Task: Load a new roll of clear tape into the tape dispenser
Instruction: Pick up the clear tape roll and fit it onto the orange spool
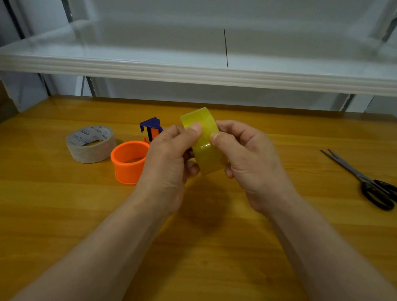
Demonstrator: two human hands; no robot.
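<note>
both forearms reach in; our left hand [169, 152] and right hand [245, 156] pinch the clear tape roll [204, 142] above the table [55, 221], thumbs probably hunting its loose end. orange dispenser [131, 160] waits just left.

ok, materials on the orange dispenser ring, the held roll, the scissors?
Dispenser ring: plastic, probably; uniform orange, smooth moulded look. Held roll: glossy yellowish translucent film, highlights on its face. Scissors: grey blades look metal, black handles likely plastic.
</note>
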